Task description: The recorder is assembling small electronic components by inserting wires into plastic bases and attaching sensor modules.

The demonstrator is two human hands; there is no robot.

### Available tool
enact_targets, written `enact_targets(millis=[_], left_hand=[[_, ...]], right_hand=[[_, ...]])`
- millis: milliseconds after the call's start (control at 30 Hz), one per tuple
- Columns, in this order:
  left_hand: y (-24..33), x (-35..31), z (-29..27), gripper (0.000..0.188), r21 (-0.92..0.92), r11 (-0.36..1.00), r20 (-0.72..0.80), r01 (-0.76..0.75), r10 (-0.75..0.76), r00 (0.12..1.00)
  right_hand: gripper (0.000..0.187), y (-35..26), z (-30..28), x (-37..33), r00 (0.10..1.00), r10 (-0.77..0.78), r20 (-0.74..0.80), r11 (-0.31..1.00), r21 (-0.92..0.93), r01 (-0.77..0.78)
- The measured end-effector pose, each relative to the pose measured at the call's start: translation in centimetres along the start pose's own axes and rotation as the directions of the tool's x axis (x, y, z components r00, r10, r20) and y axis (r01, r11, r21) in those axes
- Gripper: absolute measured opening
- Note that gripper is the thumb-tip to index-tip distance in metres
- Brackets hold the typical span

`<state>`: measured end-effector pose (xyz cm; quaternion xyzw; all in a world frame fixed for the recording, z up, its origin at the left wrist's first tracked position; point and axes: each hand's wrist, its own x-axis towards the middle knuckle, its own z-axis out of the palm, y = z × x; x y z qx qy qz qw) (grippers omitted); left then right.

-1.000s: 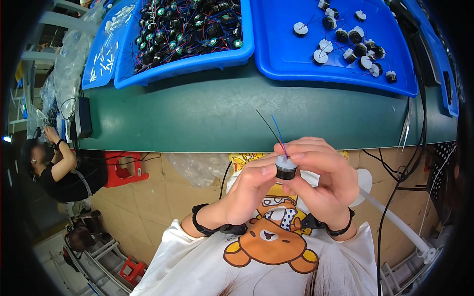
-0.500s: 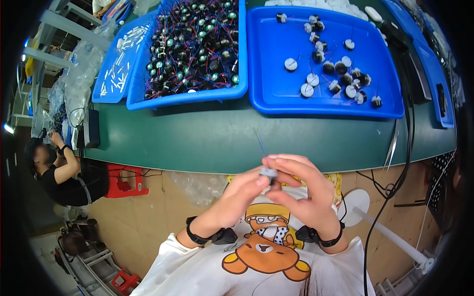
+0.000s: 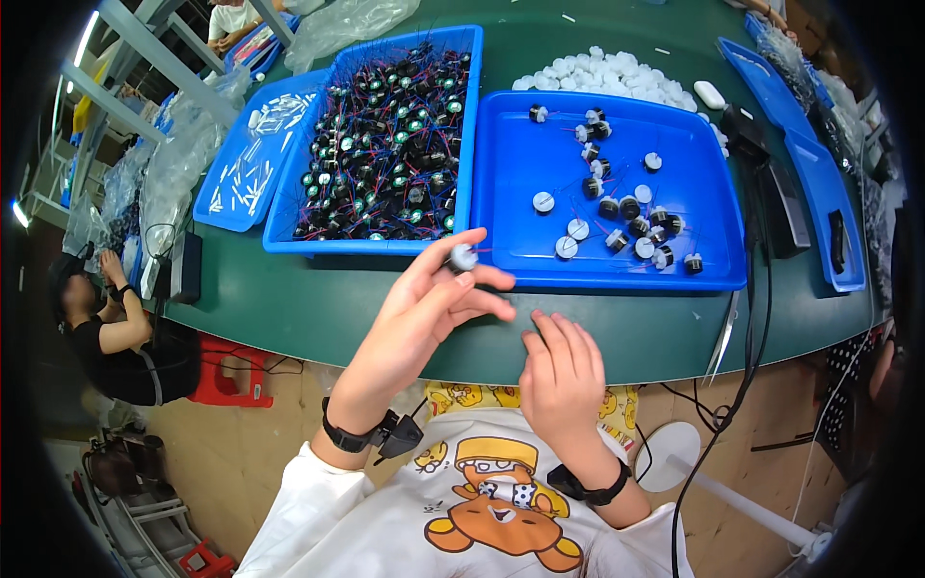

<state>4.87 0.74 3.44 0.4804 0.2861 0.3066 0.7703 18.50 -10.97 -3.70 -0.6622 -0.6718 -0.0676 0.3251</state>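
Between the thumb and fingers of my left hand (image 3: 414, 313) is a small black motor with a white cap (image 3: 462, 257), held up at the front left corner of the right blue tray (image 3: 607, 276). Inside that tray lie several similar capped motors, scattered mostly toward its right half, with thin wires on them. My right hand (image 3: 562, 376) is at the table's front edge, back upward, fingers stretched out and nothing in it. To the left stands a deeper blue bin (image 3: 371, 246), heaped with black motors trailing red and blue wires.
A shallow blue tray (image 3: 226, 220) of small white sticks adjoins the bin. White caps (image 3: 607, 77) are piled behind the right tray. Metal tweezers (image 3: 723, 337) and black cables (image 3: 756, 318) lie at the right of the green table (image 3: 318, 308). Another person (image 3: 111, 328) sits at far left.
My hands have parted. The left has lifted the capped motor forward to the tray's corner, while the right has let go and stays near the table edge. The view has tilted upward.
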Motion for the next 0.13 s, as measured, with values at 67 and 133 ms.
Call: enact_targets(millis=[67, 133], left_hand=[[-0.17, 0.67, 1.13, 0.048, -0.028, 1.000, 0.000, -0.013, 0.013, 1.000], [-0.37, 0.94, 1.34, 0.054, -0.035, 0.999, 0.037, -0.011, 0.013, 0.999]], right_hand=[[0.029, 0.02, 0.09, -0.08, 1.000, -0.003, -0.008, 1.000, -0.030, 0.003], [0.030, 0.02, 0.16, -0.36, 1.000, -0.003, -0.013, 0.998, -0.062, 0.002]])
